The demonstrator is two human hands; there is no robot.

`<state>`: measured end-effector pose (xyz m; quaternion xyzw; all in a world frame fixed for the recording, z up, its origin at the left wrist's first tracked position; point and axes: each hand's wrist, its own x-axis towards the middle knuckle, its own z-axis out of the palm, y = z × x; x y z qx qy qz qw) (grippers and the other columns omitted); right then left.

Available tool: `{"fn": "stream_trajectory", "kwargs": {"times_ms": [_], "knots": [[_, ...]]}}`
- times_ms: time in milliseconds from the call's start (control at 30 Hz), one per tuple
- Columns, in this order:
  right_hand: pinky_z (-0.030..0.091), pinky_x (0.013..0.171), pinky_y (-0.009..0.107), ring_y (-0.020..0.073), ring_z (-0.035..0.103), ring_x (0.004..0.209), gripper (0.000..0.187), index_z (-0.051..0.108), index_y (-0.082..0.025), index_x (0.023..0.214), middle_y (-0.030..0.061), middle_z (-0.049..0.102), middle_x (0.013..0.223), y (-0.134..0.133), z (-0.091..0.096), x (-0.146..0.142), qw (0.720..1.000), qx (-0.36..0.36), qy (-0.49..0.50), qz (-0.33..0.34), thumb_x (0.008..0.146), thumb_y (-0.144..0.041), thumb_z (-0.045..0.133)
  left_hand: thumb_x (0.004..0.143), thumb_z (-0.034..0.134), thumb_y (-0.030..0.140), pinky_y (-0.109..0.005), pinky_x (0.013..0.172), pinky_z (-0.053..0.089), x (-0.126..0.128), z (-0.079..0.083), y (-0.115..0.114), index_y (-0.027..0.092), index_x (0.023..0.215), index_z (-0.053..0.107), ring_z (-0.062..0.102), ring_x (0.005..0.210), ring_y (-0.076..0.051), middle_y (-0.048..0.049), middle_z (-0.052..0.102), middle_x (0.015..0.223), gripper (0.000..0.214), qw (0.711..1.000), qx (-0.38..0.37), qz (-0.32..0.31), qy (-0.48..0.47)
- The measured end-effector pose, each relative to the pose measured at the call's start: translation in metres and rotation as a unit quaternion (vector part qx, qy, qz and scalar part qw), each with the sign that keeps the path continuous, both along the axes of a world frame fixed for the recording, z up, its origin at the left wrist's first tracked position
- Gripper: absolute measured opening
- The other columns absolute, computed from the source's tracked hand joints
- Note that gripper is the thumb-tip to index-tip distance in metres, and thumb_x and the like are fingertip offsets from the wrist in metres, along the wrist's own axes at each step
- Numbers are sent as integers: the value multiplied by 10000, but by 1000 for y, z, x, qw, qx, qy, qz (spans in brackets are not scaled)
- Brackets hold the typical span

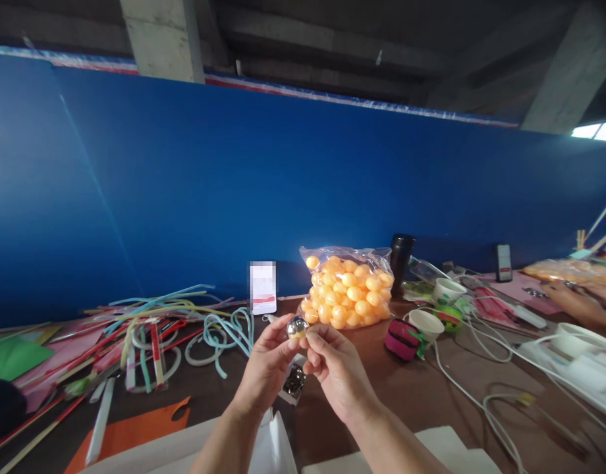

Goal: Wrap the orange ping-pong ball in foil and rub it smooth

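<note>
A shiny silver ball (298, 327) is pinched between the fingertips of both hands, raised above the brown table (362, 408). My left hand (266, 368) grips it from the left, my right hand (335, 368) from the right. Just below the hands lies a small clear box (294, 382) with dark small pieces in it. Behind the ball stands a clear bag of orange ping-pong balls (347, 289).
Coloured straws and tubes (149, 329) and paper sheets litter the left. A pink pouch (402, 339), paper cups (426, 324), a dark tumbler (400, 260) and white cables (481, 388) lie to the right. Another person's hand (574, 299) rests at far right. A blue wall backs the table.
</note>
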<state>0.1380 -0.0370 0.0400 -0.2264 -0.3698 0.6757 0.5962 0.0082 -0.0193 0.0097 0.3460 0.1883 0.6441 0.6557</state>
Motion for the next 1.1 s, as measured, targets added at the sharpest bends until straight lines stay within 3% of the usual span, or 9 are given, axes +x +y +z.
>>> {"fn": "stream_trajectory", "kwargs": {"times_ms": [1100], "knots": [[492, 491, 150, 42, 478, 497, 185, 707, -137, 717, -15, 637, 669, 1, 4, 2, 1000, -8, 1, 7, 728, -281, 822, 715, 758, 124, -252, 877, 496, 0, 3, -1, 243, 1068, 695, 660, 980, -151, -37, 716, 1103, 378, 1000, 20, 2, 16]]}}
